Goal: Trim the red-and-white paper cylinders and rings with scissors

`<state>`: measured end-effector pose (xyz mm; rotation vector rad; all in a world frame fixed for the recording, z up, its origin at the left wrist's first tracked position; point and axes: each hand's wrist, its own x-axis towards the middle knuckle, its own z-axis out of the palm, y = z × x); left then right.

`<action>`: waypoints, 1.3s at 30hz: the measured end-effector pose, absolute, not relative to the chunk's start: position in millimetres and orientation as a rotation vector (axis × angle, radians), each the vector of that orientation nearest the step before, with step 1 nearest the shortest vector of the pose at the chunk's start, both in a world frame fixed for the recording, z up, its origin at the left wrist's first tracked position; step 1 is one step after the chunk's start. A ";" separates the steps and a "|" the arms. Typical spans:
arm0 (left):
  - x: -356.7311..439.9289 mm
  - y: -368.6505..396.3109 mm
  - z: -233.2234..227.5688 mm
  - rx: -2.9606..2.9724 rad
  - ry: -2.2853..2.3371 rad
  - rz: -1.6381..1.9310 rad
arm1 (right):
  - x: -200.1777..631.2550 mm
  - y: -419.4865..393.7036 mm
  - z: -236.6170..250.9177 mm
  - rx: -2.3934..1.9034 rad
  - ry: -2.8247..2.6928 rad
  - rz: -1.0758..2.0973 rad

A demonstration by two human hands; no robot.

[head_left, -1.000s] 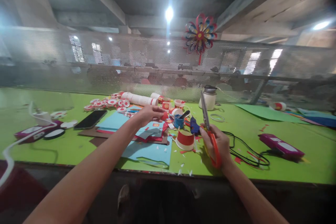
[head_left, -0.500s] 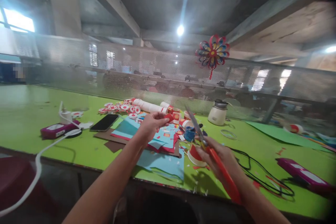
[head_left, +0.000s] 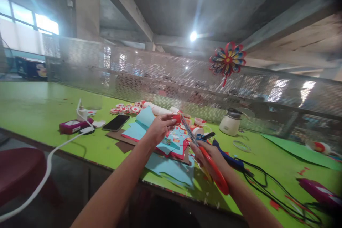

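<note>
My left hand (head_left: 160,128) pinches a small red piece of paper (head_left: 176,118) between thumb and fingers, above the paper pile. Wrapped in my right hand (head_left: 210,156) is a pair of scissors with red handles (head_left: 216,171). Their blades (head_left: 188,128) point up and left, with the tips at or beside the red piece; whether they touch it I cannot tell. Beneath my hands lie light blue sheets (head_left: 171,167), on top of red and brown sheets. A blue glue gun (head_left: 227,156) with a black cord rests to the right of my right hand.
A phone (head_left: 116,123) and a purple power strip (head_left: 73,125) lie on the left of the green table. Red-and-white discs (head_left: 128,108) and a white paper-cup stack (head_left: 159,109) sit behind. A cream jug (head_left: 230,123) and green sheet (head_left: 296,149) are right. A pinwheel (head_left: 228,59) hangs above.
The scissors have moved left, bringing their blades up to the red piece in my left hand. The whole view has shifted, and the glue gun now shows beside my right hand.
</note>
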<state>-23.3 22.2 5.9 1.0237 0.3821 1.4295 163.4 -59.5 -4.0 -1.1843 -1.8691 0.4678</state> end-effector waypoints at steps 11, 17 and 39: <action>-21.8 31.6 -2.8 1.190 0.470 1.464 | 164.2 -50.2 -16.2 -1.048 -1.783 0.813; -22.3 24.7 2.8 1.136 0.427 1.480 | 164.7 -50.7 -20.1 -1.004 -1.890 0.617; -26.9 20.8 8.0 1.171 0.426 1.586 | 168.8 -61.2 -21.8 -1.067 -1.838 0.441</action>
